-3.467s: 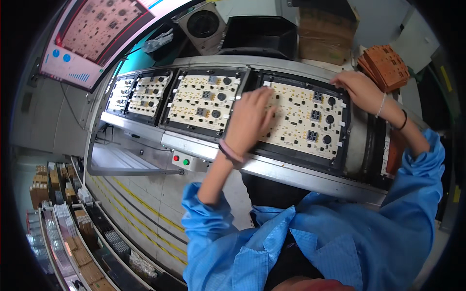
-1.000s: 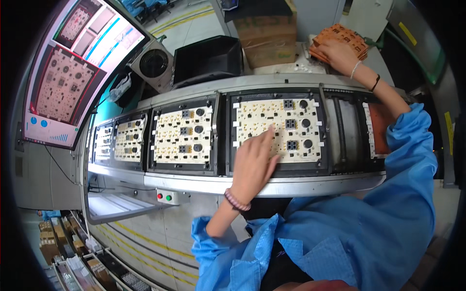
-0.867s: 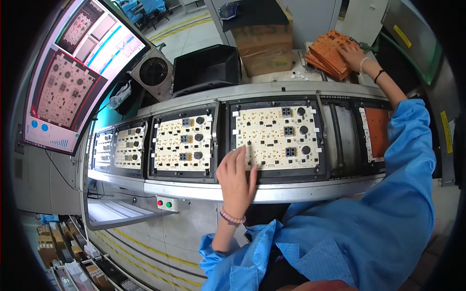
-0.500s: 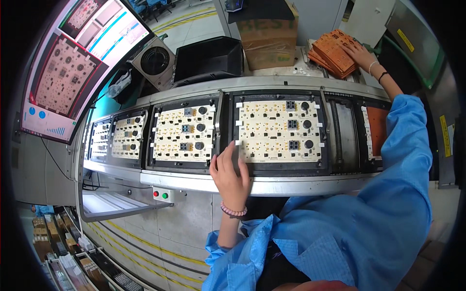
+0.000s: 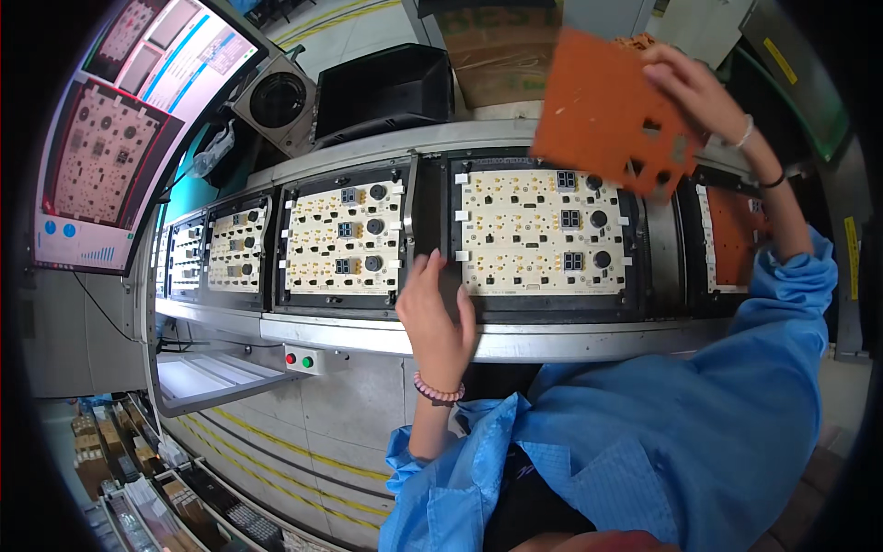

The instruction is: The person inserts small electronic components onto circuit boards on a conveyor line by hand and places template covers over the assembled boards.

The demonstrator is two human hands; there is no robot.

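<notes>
My right hand [image 5: 704, 97] grips an orange panel [image 5: 598, 115] with square and round cutouts by its far right edge. It holds the panel raised and tilted over the back rail, covering the far right corner of a cream circuit board [image 5: 524, 241]. That board carries black display modules and round black parts, and lies in a black carrier frame [image 5: 543, 308] with white clips. My left hand [image 5: 437, 322] has its fingers apart and holds nothing, hovering at the gap left of this frame. Another cream circuit board [image 5: 317, 244] sits in the frame further left.
More framed boards [image 5: 236, 253] line the conveyor to the left. On the right, another frame holds an orange panel [image 5: 736, 235]. Behind the rail stand a black bin [image 5: 382, 97], a cardboard box [image 5: 497, 64] and a fan [image 5: 278, 99]. A monitor [image 5: 101, 156] rises at the left.
My right hand has lifted an orange panel off the stack at the back right and brought it toward the near board. My left hand has stayed almost in place.
</notes>
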